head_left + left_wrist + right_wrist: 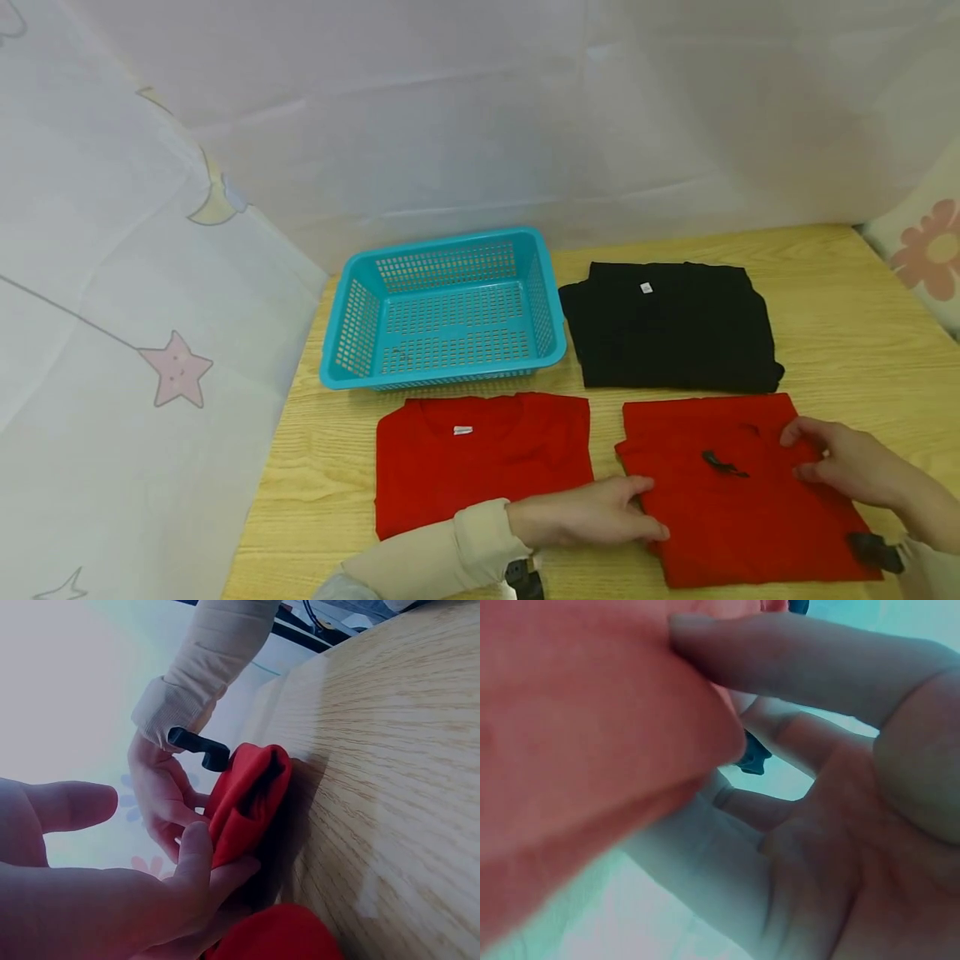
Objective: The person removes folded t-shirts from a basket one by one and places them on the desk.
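Observation:
A folded red shirt (735, 517) with small black marks lies at the front right of the table. At its left edge, my left hand (600, 510) holds the cloth. In the left wrist view, some fingers (234, 879) go beneath the folded layers, while another digit stands away from them. My right hand (855, 462) grips the opposite edge. Its digits lie on both sides of the red fabric (600, 727) in the right wrist view. Beside the left forearm is another folded red shirt (480, 458) with a white neck label, partly covered by the sleeve.
A blue-green plastic basket (442, 380) stands at the back left of the wooden table (300, 467). To its right lies a folded black garment (675, 333) with a small white tag, just behind the right-hand red shirt. A pale printed sheet (465, 125) hangs behind the table.

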A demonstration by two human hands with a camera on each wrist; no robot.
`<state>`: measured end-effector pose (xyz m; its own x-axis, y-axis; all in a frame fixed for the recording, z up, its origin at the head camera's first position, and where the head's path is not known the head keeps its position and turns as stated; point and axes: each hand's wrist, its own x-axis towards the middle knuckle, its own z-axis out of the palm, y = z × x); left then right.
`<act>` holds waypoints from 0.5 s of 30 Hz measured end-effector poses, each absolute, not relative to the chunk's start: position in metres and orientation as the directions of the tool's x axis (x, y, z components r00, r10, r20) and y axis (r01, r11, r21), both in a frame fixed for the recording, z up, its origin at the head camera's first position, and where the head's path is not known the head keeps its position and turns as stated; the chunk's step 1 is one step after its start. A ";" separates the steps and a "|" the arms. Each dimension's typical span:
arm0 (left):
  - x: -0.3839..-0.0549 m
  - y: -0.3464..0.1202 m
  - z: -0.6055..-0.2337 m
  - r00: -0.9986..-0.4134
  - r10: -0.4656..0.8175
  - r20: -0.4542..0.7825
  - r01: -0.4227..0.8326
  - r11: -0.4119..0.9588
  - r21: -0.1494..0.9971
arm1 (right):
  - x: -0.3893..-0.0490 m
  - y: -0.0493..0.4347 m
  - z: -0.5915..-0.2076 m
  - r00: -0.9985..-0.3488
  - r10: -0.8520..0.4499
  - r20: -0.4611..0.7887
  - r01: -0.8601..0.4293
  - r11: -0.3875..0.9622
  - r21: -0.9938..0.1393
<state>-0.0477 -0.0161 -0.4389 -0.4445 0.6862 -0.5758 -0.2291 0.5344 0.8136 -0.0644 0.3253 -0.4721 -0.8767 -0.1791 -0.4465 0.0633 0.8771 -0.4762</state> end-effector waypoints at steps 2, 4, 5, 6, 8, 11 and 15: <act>-0.047 -0.017 -0.437 -0.444 0.686 -0.576 -0.226 0.536 0.813 | -0.065 0.324 -0.471 -0.873 -0.178 -0.455 0.062 0.883 -0.465; -0.047 -0.020 -0.434 -0.446 0.689 -0.571 -0.213 0.538 0.815 | -0.066 0.323 -0.471 -0.869 -0.178 -0.462 0.057 0.891 -0.451; -0.047 -0.021 -0.432 -0.446 0.691 -0.569 -0.200 0.542 0.816 | -0.066 0.323 -0.470 -0.866 -0.177 -0.468 0.056 0.894 -0.444; -0.047 -0.023 -0.430 -0.445 0.696 -0.563 -0.188 0.542 0.819 | -0.066 0.323 -0.470 -0.862 -0.177 -0.474 0.056 0.898 -0.436; -0.047 -0.027 -0.426 -0.446 0.707 -0.550 -0.152 0.545 0.824 | -0.067 0.322 -0.468 -0.854 -0.176 -0.490 0.057 0.904 -0.424; -0.048 -0.037 -0.420 -0.451 0.726 -0.520 -0.084 0.546 0.834 | -0.068 0.323 -0.465 -0.834 -0.172 -0.525 0.074 0.907 -0.415; -0.051 -0.060 -0.412 -0.460 0.749 -0.476 -0.066 0.506 0.860 | -0.069 0.327 -0.461 -0.784 -0.150 -0.602 0.151 0.895 -0.421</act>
<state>-0.0507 -0.0602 -0.4119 -0.4601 0.7493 -0.4764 -0.0661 0.5061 0.8599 -0.0689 0.3268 -0.4610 -0.7842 -0.1504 -0.6020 0.1513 0.8945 -0.4206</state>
